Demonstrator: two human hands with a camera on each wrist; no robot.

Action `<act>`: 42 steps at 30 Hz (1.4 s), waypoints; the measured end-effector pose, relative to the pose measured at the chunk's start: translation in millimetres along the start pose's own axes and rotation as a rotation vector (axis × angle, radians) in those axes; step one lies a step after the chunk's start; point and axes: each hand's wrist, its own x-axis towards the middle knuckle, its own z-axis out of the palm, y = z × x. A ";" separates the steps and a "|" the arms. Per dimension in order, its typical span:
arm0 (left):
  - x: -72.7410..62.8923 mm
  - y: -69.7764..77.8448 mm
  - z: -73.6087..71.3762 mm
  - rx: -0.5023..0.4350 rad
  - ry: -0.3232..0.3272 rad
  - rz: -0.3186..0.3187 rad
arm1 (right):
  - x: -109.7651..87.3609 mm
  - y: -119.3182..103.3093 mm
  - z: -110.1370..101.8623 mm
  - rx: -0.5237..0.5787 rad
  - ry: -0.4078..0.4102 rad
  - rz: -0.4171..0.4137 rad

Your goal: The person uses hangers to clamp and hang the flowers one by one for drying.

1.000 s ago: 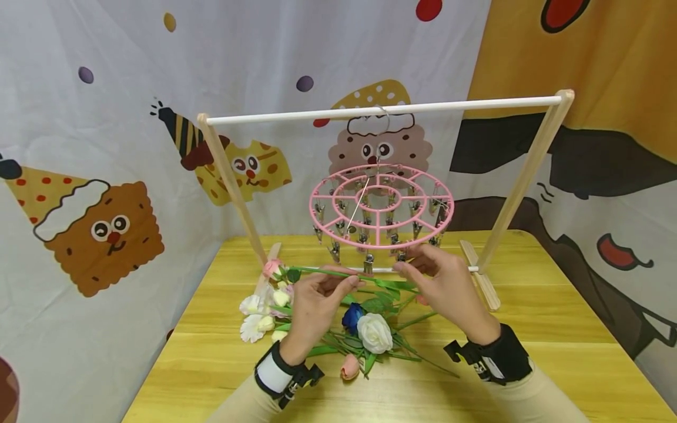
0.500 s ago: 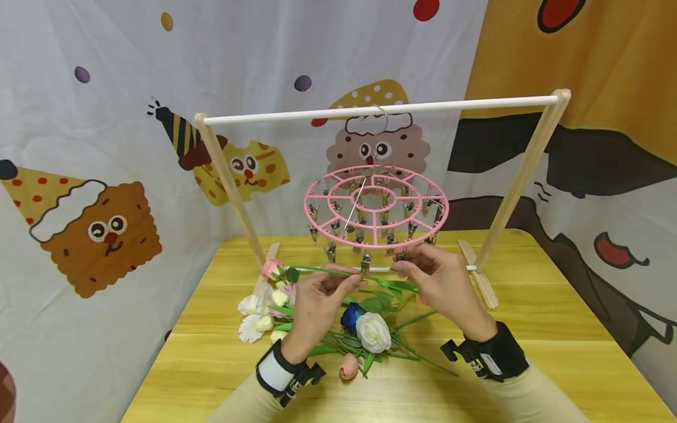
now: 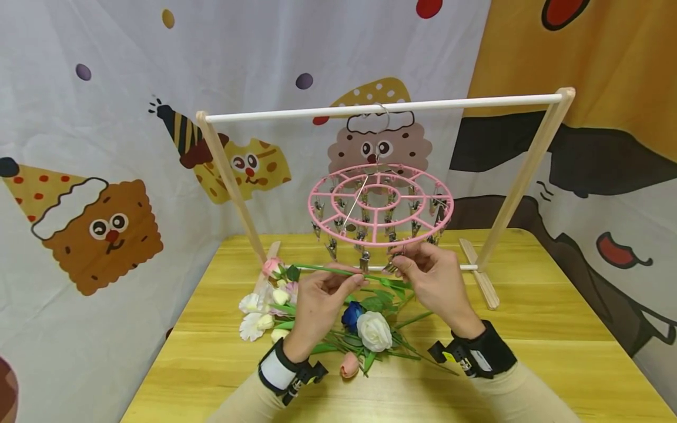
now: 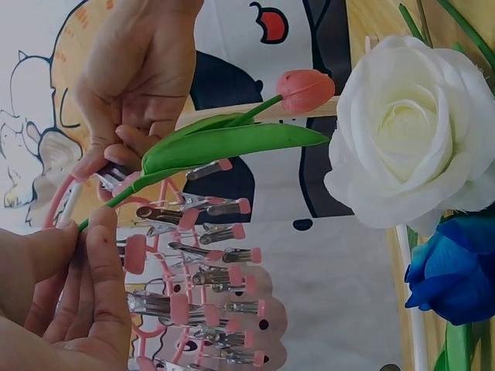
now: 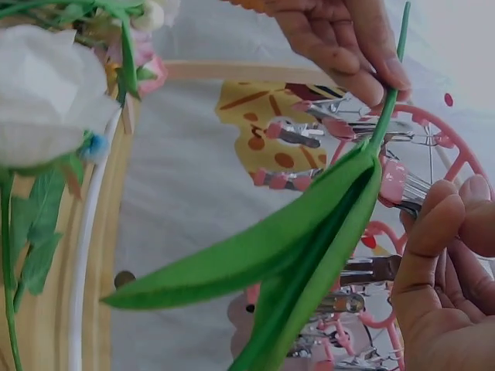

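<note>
My left hand (image 3: pixel 319 302) pinches the green stem of an artificial pink tulip (image 4: pixel 307 91) between thumb and fingers. The stem lies nearly level below the pink round clip hanger (image 3: pixel 375 242), its long leaf (image 5: pixel 247 251) toward my right hand. With thumb and fingertips my right hand (image 3: pixel 440 285) holds one metal clip (image 5: pixel 406 189) at the hanger's near rim. The clip's pink tip is close to the stem; whether it bites the stem I cannot tell. In the head view the tulip's bloom is hidden behind my right hand.
A wooden stand with a white rod (image 3: pixel 285 115) carries the hanger, from which several other clips dangle. Below my hands, artificial flowers lie on the wooden table (image 3: pixel 550 352), among them a white rose (image 3: pixel 374 331), a blue rose (image 3: pixel 351 317) and another pink tulip (image 3: pixel 349 365).
My right hand has shifted slightly left, and the clip it holds now tilts toward the stem. My left hand stays almost still with the tulip.
</note>
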 end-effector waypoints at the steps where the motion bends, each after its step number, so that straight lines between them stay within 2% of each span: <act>1: 0.0 0.2 0.2 0.001 0.000 -0.001 | 0.3 -0.4 0.7 0.020 -0.001 0.011; 6: 0.4 1.8 0.8 0.025 0.004 -0.015 | 2.2 -2.8 3.8 0.107 -0.006 0.031; 15: 1.6 5.4 3.5 0.087 0.028 -0.021 | 2.7 -5.0 9.3 0.177 -0.017 0.027; 28: 1.1 7.9 6.8 0.068 0.020 -0.060 | 1.0 -5.4 13.8 0.184 -0.018 0.031; 42: -0.2 5.0 6.3 0.086 0.004 -0.103 | -5.5 3.0 7.9 0.077 -0.086 0.053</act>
